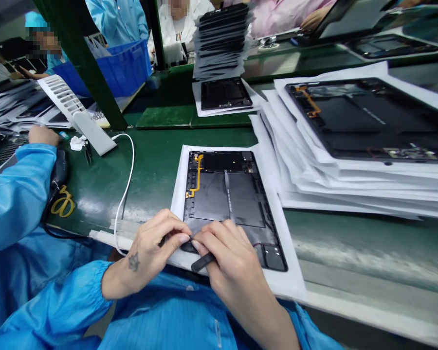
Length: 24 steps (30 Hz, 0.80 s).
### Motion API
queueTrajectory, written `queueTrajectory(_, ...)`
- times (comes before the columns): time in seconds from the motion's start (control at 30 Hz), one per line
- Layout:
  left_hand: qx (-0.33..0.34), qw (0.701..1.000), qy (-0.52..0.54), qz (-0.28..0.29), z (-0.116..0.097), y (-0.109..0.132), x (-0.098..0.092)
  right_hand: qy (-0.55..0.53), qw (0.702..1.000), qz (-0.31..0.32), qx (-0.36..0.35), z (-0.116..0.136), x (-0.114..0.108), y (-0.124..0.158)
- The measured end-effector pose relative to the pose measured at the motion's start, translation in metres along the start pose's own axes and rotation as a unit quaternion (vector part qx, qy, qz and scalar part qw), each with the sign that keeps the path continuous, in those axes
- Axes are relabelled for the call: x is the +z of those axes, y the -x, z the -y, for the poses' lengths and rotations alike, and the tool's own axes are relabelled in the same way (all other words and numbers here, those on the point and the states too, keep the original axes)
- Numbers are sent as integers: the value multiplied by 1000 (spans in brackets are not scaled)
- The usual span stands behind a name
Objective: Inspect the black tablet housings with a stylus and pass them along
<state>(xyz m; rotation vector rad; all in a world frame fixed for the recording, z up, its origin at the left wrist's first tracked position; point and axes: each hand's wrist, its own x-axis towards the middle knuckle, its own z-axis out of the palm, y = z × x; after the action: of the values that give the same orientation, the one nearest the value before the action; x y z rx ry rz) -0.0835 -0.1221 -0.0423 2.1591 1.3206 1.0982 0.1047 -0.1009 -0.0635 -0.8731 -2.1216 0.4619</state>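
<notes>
A tablet's open back shell [211, 194] lies on a white sheet [292, 272] in front of me, its insides facing up. An orange flex cable [197, 177] runs down its left side. At the shell's near left corner, my left hand [155, 245] has thumb and forefinger pinched together; what they hold, if anything, is too small to make out. Close beside it my right hand [228, 257] is closed on a black flat-ended stick [202, 262], which juts out under the fingers. The fingertips of both hands nearly meet and hide that corner.
Right of the shell, white sheets [277, 155] are stacked with another tablet shell [365, 116] on top. A taller pile of shells [222, 43] stands behind. To the left are a white fan [78, 114], its cable [132, 175], tweezers [87, 154] and a co-worker's sleeve [22, 189].
</notes>
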Motion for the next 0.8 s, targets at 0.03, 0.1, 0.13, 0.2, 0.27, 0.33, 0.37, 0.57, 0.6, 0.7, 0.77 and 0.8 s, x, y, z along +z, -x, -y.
queueTrajectory(0.03,10,1000,-15,1,0,-1,-1,10,1000,-5,-5,0,-1,0)
queueTrajectory(0.1,38,998,-58,5,1,-2,-2,32,999,-13,-18,1,-4,3)
queueTrajectory(0.13,54,995,-82,7,2,-1,-3,39,999,-11,-26,0,-6,4)
queueTrajectory(0.2,79,988,-130,21,6,2,-4,45,998,10,-47,-1,-9,8)
queueTrajectory(0.27,95,980,-168,42,10,7,-5,50,995,45,-72,-3,-11,12)
queueTrajectory(0.33,109,973,-195,62,12,11,-6,65,991,66,-92,-5,-12,13)
queueTrajectory(0.37,117,969,-206,70,12,12,-7,73,990,71,-99,-5,-13,13)
queueTrajectory(0.57,167,945,-268,90,5,8,-11,102,985,79,-114,-5,-11,9)
queueTrajectory(0.6,176,942,-273,90,4,7,-12,106,984,79,-116,-5,-11,8)
queueTrajectory(0.7,171,944,-270,78,4,8,-17,114,983,77,-121,-5,-9,8)
queueTrajectory(0.77,152,953,-257,42,7,11,-21,116,983,85,-119,-6,-8,8)
queueTrajectory(0.8,146,957,-249,23,9,14,-22,116,982,91,-117,-6,-7,8)
